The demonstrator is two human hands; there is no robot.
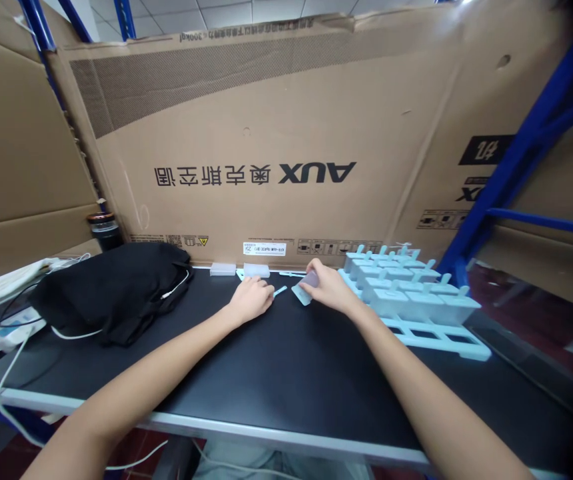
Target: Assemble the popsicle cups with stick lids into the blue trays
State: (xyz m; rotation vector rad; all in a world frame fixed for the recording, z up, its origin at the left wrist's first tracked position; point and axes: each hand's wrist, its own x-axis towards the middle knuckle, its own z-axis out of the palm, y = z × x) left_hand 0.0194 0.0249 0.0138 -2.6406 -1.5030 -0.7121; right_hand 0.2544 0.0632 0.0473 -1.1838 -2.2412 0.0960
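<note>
Over the middle of the black table, my left hand (pixel 252 299) has its fingers closed on a small light-blue stick (pixel 280 291), which pokes out to the right. To its right, my right hand (pixel 327 285) pinches a translucent mold cup (pixel 310 279). A light-blue flat piece (pixel 301 295) shows just below that cup, touching or close to it. Behind my left hand lie two whitish translucent pieces (pixel 223 269) (pixel 256 270) and thin light-blue parts. At the right stands a light-blue rack (pixel 436 339) holding several translucent molds (pixel 391 300) with stick handles pointing up.
A black cloth bag (pixel 111 287) with white cables lies at the left, in front of a dark jar (pixel 105 230). A large cardboard sheet (pixel 246 133) stands along the back. Blue metal posts (pixel 521 147) rise at the sides, and a metal edge (pixel 266 430) runs along the table front.
</note>
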